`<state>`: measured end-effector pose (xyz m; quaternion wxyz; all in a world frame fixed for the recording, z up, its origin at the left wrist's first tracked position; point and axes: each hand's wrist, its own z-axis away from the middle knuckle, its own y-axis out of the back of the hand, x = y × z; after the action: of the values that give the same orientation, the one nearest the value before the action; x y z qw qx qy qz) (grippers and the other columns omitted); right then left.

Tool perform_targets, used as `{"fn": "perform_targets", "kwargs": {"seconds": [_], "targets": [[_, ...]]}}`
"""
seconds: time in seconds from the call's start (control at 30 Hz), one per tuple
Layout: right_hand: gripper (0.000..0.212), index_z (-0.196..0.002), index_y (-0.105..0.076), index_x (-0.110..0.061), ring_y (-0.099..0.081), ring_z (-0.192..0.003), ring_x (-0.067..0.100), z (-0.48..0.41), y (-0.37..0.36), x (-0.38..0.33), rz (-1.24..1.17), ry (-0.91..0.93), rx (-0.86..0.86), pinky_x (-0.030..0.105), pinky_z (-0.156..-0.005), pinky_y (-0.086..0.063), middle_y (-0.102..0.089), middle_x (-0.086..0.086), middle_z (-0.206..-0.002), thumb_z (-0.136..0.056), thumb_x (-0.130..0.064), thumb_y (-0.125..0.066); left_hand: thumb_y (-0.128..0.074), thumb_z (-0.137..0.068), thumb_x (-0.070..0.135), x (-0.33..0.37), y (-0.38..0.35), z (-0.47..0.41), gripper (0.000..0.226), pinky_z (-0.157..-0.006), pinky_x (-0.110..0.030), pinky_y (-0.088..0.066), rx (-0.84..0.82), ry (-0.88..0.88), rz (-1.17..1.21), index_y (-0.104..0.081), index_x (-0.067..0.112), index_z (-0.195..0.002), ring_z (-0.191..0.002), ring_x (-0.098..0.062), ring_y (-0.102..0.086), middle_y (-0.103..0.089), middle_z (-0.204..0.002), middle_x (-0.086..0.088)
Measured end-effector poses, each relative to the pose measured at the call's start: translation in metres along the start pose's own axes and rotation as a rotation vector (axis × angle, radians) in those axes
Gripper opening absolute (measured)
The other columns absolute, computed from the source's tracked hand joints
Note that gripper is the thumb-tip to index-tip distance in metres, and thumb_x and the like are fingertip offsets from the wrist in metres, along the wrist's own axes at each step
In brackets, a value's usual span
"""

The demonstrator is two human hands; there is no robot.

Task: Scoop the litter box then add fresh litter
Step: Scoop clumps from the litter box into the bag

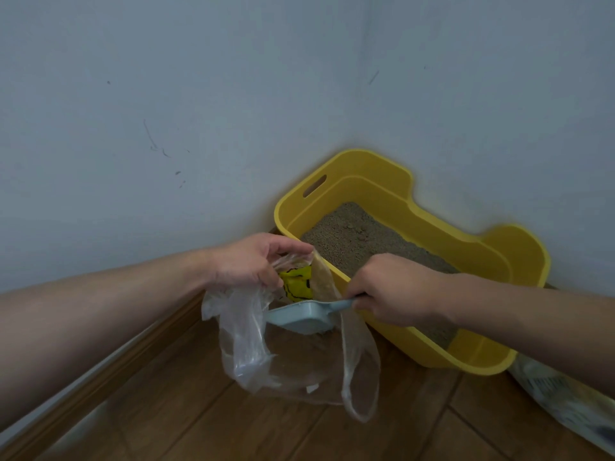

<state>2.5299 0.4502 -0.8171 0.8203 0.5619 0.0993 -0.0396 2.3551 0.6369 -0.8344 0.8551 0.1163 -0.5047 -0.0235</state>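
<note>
Seen from our head camera: two hands work beside one yellow litter box in a wall corner. Our left hand pinches one clear plastic bag open. Our right hand grips one pale-blue scoop, its pan inside the bag's mouth, above the wooden floor.

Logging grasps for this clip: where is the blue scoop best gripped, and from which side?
By the scoop's narrow handle, from the right, as the right hand does: the broad pan points left into the clear bag the left hand holds.
</note>
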Motion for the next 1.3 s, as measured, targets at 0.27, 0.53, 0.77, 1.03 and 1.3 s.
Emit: {"fn": "perform_targets", "kwargs": {"seconds": [0.27,0.53,0.77,1.03,1.3], "targets": [[0.019,-0.1,-0.073,-0.022,-0.057,-0.073,0.016,0.001,0.001,0.006,-0.121,-0.072,0.067,0.038,-0.068,-0.048,-0.069,-0.004,-0.083,-0.097,-0.024,-0.054,-0.062,-0.071,-0.014,-0.005,0.001,-0.001,0.077,-0.112,-0.041,-0.042,-0.006,0.009,0.04,-0.057,0.036,-0.129,-0.133,-0.01,-0.049,-0.055,-0.142,0.009],[0.02,-0.104,-0.073,-0.023,-0.05,-0.068,0.01,-0.001,-0.003,0.009,-0.16,-0.095,0.076,0.028,-0.062,-0.035,-0.068,-0.006,-0.084,-0.098,-0.024,-0.053,-0.057,-0.078,-0.022,-0.003,0.0,0.001,0.076,-0.108,-0.037,-0.046,0.014,0.021,0.041,-0.055,0.031,-0.133,-0.131,-0.01,-0.05,-0.055,-0.141,0.008],[0.013,-0.098,-0.068,-0.027,-0.057,-0.069,0.011,0.013,-0.002,0.009,-0.27,-0.159,0.062,0.033,-0.062,-0.048,-0.064,-0.007,-0.08,-0.098,-0.029,-0.055,-0.054,-0.08,-0.024,-0.003,0.002,0.001,0.074,-0.1,-0.03,-0.051,0.037,0.026,0.077,-0.054,0.023,-0.137,-0.127,-0.009,-0.054,-0.058,-0.138,0.008],[0.009,-0.085,-0.061,-0.031,-0.057,-0.075,0.008,0.046,0.004,0.027,-0.369,-0.167,0.138,0.034,-0.068,-0.05,-0.061,-0.011,-0.081,-0.093,-0.028,-0.065,-0.059,-0.075,-0.018,-0.005,0.007,-0.003,0.068,-0.11,-0.035,-0.043,0.086,-0.005,0.197,-0.062,0.026,-0.127,-0.128,-0.011,-0.055,-0.061,-0.137,0.006],[0.036,-0.121,-0.049,-0.037,-0.058,-0.085,0.004,0.071,0.007,0.043,-0.455,-0.249,0.241,0.028,-0.077,-0.052,-0.057,-0.016,-0.098,-0.092,-0.025,-0.067,-0.065,-0.074,-0.01,-0.001,0.002,-0.007,0.068,-0.107,-0.046,-0.046,0.1,-0.018,0.123,-0.067,0.037,-0.122,-0.128,-0.011,-0.054,-0.062,-0.134,0.011]]}}
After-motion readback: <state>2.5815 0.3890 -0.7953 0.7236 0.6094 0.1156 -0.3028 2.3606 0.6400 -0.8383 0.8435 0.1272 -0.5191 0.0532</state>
